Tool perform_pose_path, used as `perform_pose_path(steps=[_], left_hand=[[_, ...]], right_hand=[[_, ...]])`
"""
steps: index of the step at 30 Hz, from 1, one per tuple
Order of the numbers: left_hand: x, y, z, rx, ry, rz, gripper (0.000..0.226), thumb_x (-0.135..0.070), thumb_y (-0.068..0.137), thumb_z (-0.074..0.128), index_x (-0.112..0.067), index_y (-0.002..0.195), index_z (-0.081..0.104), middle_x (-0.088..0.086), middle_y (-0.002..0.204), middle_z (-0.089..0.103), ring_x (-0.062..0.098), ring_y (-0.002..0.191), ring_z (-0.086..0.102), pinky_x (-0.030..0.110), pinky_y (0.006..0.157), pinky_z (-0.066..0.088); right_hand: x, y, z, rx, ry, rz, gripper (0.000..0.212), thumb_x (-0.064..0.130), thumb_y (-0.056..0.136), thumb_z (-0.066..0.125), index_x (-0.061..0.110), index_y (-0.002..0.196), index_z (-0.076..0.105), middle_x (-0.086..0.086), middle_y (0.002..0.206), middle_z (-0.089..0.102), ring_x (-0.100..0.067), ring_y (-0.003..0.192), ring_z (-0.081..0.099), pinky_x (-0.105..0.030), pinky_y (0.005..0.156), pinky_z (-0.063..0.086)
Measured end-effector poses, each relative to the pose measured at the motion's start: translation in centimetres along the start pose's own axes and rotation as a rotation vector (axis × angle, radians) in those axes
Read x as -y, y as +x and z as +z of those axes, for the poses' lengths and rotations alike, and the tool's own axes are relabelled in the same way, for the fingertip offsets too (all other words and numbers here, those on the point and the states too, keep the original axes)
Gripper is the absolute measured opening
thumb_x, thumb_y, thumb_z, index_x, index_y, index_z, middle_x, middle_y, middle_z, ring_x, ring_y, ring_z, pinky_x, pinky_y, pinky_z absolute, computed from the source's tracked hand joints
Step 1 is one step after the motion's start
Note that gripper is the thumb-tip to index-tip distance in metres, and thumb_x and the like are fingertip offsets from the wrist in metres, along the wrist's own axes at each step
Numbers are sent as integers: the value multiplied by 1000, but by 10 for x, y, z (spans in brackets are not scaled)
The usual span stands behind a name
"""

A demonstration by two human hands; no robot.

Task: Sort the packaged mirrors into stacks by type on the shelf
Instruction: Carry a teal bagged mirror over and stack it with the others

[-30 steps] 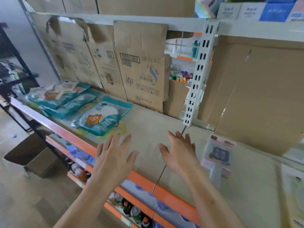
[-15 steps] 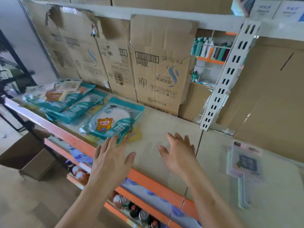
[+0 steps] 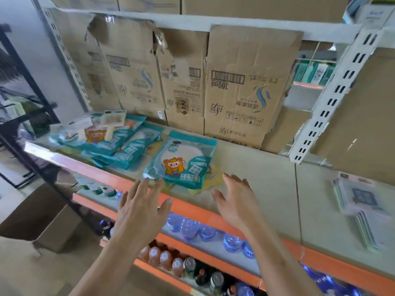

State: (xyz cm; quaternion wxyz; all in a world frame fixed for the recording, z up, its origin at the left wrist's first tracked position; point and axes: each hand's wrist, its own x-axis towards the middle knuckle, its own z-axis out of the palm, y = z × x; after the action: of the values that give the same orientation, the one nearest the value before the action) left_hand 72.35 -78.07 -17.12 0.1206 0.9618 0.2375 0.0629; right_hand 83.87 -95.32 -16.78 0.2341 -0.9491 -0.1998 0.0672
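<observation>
Shelf (image 3: 267, 178): smooth beige board, orange front lip.
Left hand (image 3: 140, 210): fingers spread, holding nothing.
Right hand (image 3: 237, 201): likewise spread, empty.
Mirror pack (image 3: 183, 165): glossy teal pouch, flat on shelf, just past both hands.

Visible body comprises left hand (image 3: 140, 213) and right hand (image 3: 235, 202), both with long slender fingers, plus left forearm (image 3: 102, 263) and right forearm (image 3: 277, 259), both bare to the frame edge.

Shop: stocked shelf (image 3: 252, 167), bottled drinks (image 3: 181, 263)
</observation>
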Motion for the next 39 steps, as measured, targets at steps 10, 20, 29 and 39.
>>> perform_pose_path(steps=[10, 20, 29, 39], left_hand=[[47, 16, -3, 35, -46, 62, 57, -52, 93, 40, -28, 144, 35, 2, 148, 35, 19, 138, 29, 38, 110, 27], [75, 60, -11, 98, -75, 36, 51, -48, 94, 43, -22, 137, 45, 0, 135, 50, 21, 124, 45, 37, 99, 41], [72, 126, -12, 211, -85, 24, 43, -44, 94, 47, -15, 125, 54, 6, 108, 67, 23, 94, 65, 35, 79, 52], [73, 165, 9, 365, -237, -132, 31, -43, 91, 53, -25, 116, 52, -4, 92, 67, 9, 74, 62, 25, 66, 49]], right_hand=[[27, -4, 17, -50, 46, 54, 53, 36, 94, 47, 16, 142, 35, -3, 138, 49, -25, 126, 41, -36, 106, 34], [47, 45, 23, -107, 142, 128, 38, 34, 94, 49, 13, 126, 51, -6, 126, 59, -23, 114, 54, -29, 88, 41], [44, 110, 15, -91, 203, 222, 51, 39, 96, 45, 14, 141, 37, -6, 134, 52, -19, 117, 51, -29, 93, 43], [18, 176, 23, -53, 313, 346, 53, 40, 96, 47, 12, 141, 39, -8, 138, 52, -22, 119, 53, -26, 90, 41]])
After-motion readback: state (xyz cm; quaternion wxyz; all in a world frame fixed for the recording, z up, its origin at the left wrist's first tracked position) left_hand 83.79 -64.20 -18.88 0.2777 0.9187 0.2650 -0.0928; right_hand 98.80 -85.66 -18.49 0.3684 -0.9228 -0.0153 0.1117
